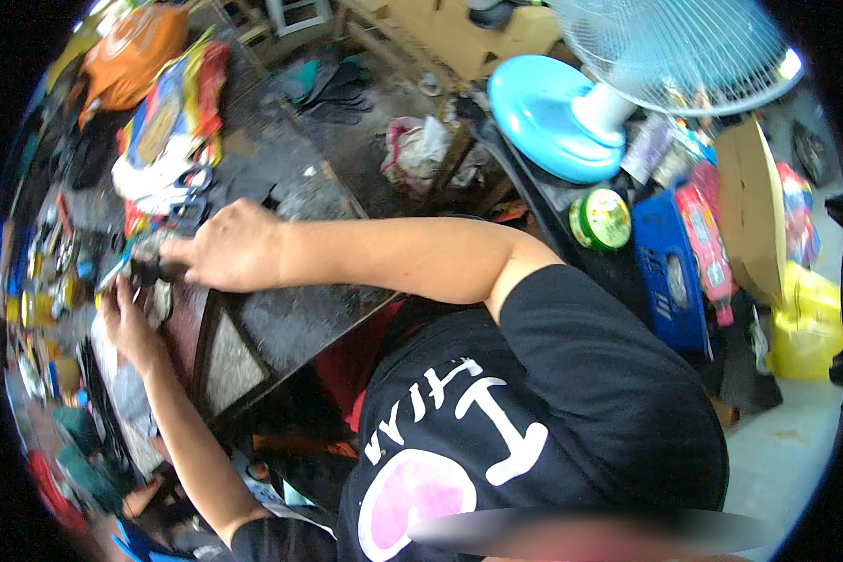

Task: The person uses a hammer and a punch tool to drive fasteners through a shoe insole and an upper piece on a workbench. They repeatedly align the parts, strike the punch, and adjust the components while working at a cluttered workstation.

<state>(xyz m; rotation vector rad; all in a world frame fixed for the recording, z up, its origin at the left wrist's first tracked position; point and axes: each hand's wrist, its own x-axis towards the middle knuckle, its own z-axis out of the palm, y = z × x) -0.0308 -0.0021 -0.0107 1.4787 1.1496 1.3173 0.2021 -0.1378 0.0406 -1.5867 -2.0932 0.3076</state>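
Observation:
At the left side of the dark worktable [281, 323], my two hands meet around a small dark piece [145, 273]; its kind cannot be made out. My left hand [131, 328] comes from below, fingers bent up against the piece, a thin pale-blue edge beside the fingertips. From the right, my right hand [232, 251] reaches across with its fingers curled and the index finger pointing at the piece. What lies under its fingers is hidden. Just beyond my right hand are dark-rimmed loops like scissor handles [195, 178], next to a colourful crumpled plastic bag [164, 122].
Small jars and bottles [42, 309] crowd the left. An orange bag [133, 56] lies at the far left; dark gloves [332, 92] rest at the table's far end. A blue fan [557, 117], a green round tub [600, 220] and a blue basket [670, 272] stand right.

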